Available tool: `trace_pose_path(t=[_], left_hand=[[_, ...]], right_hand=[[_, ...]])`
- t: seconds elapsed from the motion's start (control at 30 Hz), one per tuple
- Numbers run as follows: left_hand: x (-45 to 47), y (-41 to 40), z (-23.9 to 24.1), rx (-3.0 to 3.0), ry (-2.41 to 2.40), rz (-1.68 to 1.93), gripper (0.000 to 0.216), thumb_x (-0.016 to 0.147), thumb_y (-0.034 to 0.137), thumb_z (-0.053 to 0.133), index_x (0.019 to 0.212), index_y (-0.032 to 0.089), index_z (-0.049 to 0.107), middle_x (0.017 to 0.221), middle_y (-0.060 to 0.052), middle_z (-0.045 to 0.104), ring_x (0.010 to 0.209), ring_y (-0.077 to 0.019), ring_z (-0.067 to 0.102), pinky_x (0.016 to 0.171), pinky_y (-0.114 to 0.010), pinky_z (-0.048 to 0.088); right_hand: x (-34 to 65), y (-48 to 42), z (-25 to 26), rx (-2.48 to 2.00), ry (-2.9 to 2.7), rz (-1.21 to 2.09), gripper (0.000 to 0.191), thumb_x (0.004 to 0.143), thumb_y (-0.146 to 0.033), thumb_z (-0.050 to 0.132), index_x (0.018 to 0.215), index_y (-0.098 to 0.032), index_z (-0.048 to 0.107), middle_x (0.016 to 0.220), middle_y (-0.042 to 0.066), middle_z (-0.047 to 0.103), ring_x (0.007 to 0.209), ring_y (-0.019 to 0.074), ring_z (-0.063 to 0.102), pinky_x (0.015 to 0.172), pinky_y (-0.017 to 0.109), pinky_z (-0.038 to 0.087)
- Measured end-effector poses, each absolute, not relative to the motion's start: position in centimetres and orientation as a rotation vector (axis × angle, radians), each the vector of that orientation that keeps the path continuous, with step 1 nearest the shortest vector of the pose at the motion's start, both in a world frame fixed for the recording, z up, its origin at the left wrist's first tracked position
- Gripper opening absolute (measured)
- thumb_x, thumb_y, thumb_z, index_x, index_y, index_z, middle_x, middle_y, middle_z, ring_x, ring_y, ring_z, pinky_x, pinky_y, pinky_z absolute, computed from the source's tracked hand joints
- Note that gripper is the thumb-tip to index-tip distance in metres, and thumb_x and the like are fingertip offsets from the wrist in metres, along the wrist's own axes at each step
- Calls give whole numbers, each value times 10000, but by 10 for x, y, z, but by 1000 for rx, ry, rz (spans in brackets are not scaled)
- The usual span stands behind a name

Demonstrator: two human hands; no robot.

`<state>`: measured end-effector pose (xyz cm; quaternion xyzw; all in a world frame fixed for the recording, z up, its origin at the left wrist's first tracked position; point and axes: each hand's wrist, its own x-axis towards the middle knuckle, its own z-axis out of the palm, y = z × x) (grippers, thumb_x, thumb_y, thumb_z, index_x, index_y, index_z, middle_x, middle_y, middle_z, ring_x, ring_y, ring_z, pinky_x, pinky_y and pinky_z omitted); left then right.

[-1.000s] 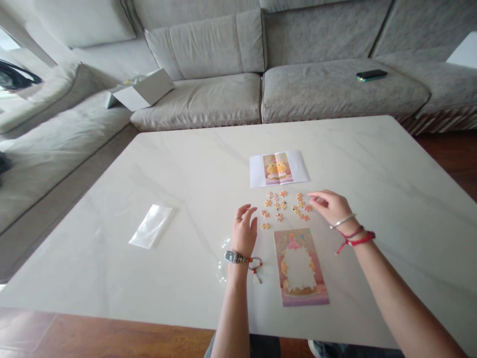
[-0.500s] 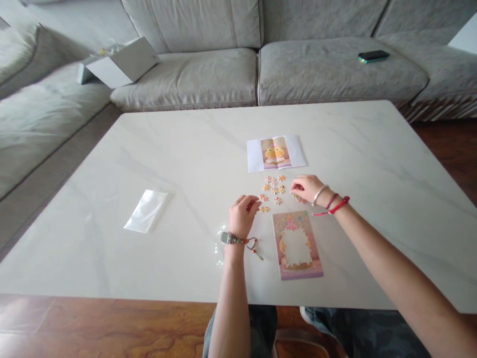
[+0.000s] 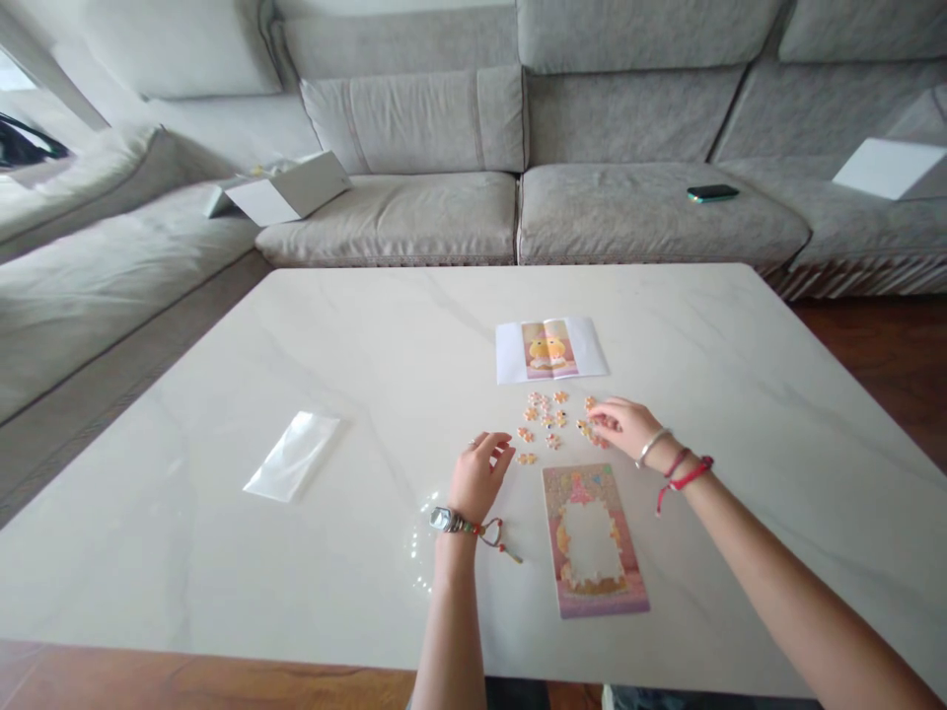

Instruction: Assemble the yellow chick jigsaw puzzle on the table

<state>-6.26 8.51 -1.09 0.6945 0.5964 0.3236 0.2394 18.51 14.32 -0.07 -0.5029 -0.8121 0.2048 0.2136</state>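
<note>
A pink puzzle board (image 3: 563, 582) with a blank white middle lies on the marble table (image 3: 385, 355) in front of me. Several small orange-and-pink loose pieces (image 3: 546, 414) are scattered just beyond it. Past them lies a folded reference sheet (image 3: 551, 349) showing a yellow figure. My left hand (image 3: 479, 475) hovers left of the board with its fingers loosely curled and apart, holding nothing, beside one stray piece (image 3: 527, 459). My right hand (image 3: 627, 426) reaches in from the right, thumb and fingers pinched on a piece at the right end of the scatter.
A clear plastic bag (image 3: 292, 456) lies on the table to the left. A grey sofa (image 3: 414, 207) wraps round the far side and left. On it lie a white box (image 3: 290, 187), a phone (image 3: 711, 193) and a white sheet (image 3: 886, 168).
The view has tilted up and down. My right hand drew in from the far right onto the right-hand pieces. My left hand stayed beside the stray piece, with its fingers relaxed.
</note>
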Motion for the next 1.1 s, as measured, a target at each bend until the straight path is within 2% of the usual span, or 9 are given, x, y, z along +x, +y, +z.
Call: trace_pose_path(t=[0.13,0.23,0.33,0.47,0.63,0.73,0.83,0.93,1.1], left_hand=[[-68,86,-15,1940,1727,923,196,763,244,451,935,208,537,945,-46,542,744,-119,565,583,-240,489],[-71,85,-13,1950,1750,906,181,761,242,458,916,208,544,976,-50,529,779,-129,564,616,-253,495],[-72,85,-12,1938,1774,905,172,757,236,461,901,205,549,975,-51,529,798,-137,560,610,-253,497],[-70,88,-15,1911,1748,932,183,753,203,454,903,205,559,959,-49,537,717,-113,565,565,-239,500],[-65,89,-18,1921,1697,1024,194,737,133,445,828,210,598,1069,-51,499,796,-125,565,628,-259,520],[-64,88,-18,1917,1670,1020,193,731,125,449,824,205,599,1058,-45,507,799,-119,561,645,-259,526],[-65,86,-18,1912,1649,982,201,724,121,457,855,200,588,1024,-42,525,759,-106,559,622,-248,531],[-67,86,-18,1928,1677,943,212,719,111,459,868,198,581,1022,-42,530,754,-109,557,613,-252,530],[-71,87,-18,1975,1728,909,217,726,109,460,883,207,573,1035,-39,533,761,-119,560,643,-274,525]], right_hand=[[149,193,0,-1340,-2384,525,226,634,-115,555,844,-178,611,784,25,566,532,80,480,600,242,429],[145,214,0,-1324,-2399,523,240,636,-122,557,862,-181,613,849,35,577,536,75,488,607,242,434],[175,218,3,-1438,-2249,472,218,647,-148,547,849,-183,621,799,25,605,558,90,519,607,241,441],[231,180,13,-1618,-2088,451,107,657,-208,540,710,-189,631,674,5,630,575,117,553,575,244,448],[250,90,13,-1609,-2156,608,131,708,-274,507,702,-202,616,643,1,616,498,102,512,486,225,425],[240,67,6,-1591,-2195,684,130,727,-254,489,726,-198,606,688,8,609,518,97,513,527,226,436],[227,86,1,-1601,-2182,653,136,721,-209,490,799,-186,599,772,24,599,591,98,538,593,224,447],[216,122,-3,-1692,-2185,539,190,704,-214,516,872,-169,591,859,48,576,552,87,517,632,242,448],[201,159,-9,-1797,-2229,431,208,655,-269,587,830,-159,611,835,54,557,585,104,516,647,244,434]])
